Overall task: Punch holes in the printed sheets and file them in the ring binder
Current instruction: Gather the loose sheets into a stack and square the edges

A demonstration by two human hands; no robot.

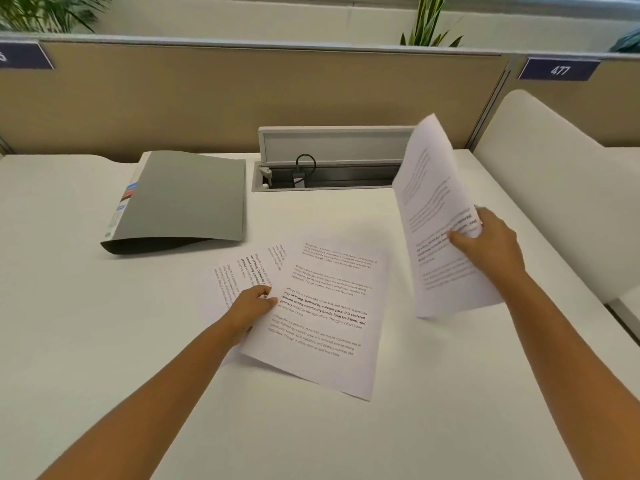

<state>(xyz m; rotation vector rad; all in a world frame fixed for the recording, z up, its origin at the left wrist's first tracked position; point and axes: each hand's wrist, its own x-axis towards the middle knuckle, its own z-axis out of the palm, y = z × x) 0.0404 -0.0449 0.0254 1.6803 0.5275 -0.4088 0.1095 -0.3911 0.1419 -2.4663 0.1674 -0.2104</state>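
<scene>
A grey ring binder [183,202] lies closed on the white desk [104,341] at the back left. Printed sheets [325,317] lie fanned in the middle of the desk, the top one at an angle over the others. My left hand [251,306] pinches the left edge of that top sheet. My right hand [485,244] grips another printed sheet [436,202] by its right edge and holds it upright above the desk to the right. No hole punch is in view.
An open cable tray [329,174] with a black cable sits at the desk's back edge, right of the binder. A beige partition [242,95] closes the back. A white side panel [554,188] rises on the right. Plants stand behind the partition.
</scene>
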